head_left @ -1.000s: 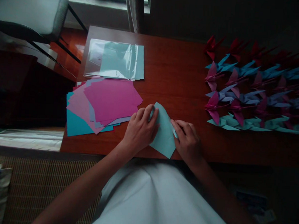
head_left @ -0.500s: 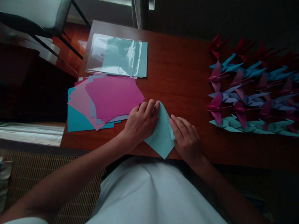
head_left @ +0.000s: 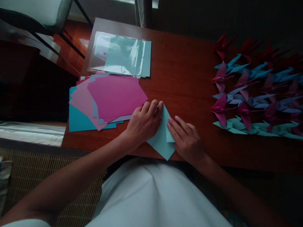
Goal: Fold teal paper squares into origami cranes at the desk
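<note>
**Both hands on the teal sheet at the near table edge**

- The teal sheet (head_left: 161, 143) lies on the wooden table (head_left: 183, 81), right at the near edge in front of the person. It is partly folded, with the top corner pointing away and the bottom corner reaching the table's rim.
- The left hand (head_left: 142, 124) sits on the sheet's left side. Its fingers are curled in, with the tips closed on the top corner and left edge of the paper.
- The right hand (head_left: 186, 141) is on the sheet's right side. Its fingers are straight and together, laid flat and pressing on the paper without gripping it.
- A fanned stack of coloured sheets (head_left: 111, 98), magenta on top with pink, lilac and blue under it, lies just left of the left hand.
- A clear sleeve (head_left: 119, 54) with teal paper inside lies behind the stack.
- Rows of folded paper cranes (head_left: 254, 95) in red, blue, magenta, lilac and teal are lined up on the right side of the table, well apart from the hands.
- A chair (head_left: 32, 5) is at the far left, off the table.
</note>
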`<state>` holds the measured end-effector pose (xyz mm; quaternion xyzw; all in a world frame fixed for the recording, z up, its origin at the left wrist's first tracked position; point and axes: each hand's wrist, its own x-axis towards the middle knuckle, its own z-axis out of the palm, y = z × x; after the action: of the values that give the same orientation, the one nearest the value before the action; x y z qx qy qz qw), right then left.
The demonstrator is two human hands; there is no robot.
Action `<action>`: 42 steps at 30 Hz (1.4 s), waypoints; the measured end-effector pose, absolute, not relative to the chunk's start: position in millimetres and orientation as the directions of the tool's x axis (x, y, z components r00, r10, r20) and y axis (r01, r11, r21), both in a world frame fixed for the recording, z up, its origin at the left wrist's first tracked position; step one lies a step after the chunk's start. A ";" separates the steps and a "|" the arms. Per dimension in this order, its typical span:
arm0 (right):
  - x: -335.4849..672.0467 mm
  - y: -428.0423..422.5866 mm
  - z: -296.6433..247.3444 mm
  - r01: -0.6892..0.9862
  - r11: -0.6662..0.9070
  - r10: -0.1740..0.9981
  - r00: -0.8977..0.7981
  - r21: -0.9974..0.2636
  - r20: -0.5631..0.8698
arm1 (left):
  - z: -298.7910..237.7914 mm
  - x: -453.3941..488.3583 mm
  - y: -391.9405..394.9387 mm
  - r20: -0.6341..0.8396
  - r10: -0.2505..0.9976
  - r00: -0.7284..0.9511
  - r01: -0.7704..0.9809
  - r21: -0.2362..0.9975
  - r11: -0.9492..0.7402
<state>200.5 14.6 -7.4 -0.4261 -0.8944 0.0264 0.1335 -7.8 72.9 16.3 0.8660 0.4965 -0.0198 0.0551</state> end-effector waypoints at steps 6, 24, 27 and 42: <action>201.7 15.4 -6.6 0.741 0.654 0.753 -0.619 -0.151 0.221 | 16.6 -8.2 73.1 -0.079 0.857 0.510 0.860 0.078 -0.504; 201.4 17.8 -7.7 0.739 0.656 0.751 -0.619 -0.155 0.228 | 14.5 -11.7 71.2 -0.008 0.861 0.509 0.860 0.057 -0.508; 201.5 17.3 -7.8 0.742 0.652 0.755 -0.616 -0.158 0.224 | 17.2 -15.7 63.2 0.056 0.857 0.512 0.855 0.067 -0.515; 204.5 16.6 -1.8 0.711 0.613 0.786 -0.596 -0.344 0.167 | 19.2 -19.8 37.0 -0.048 0.698 0.715 0.699 0.094 -0.709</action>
<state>204.5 16.6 -1.8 -0.4229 -0.8849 0.1215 0.1526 -19.8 37.0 19.2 0.9245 0.3776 -0.0045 0.0527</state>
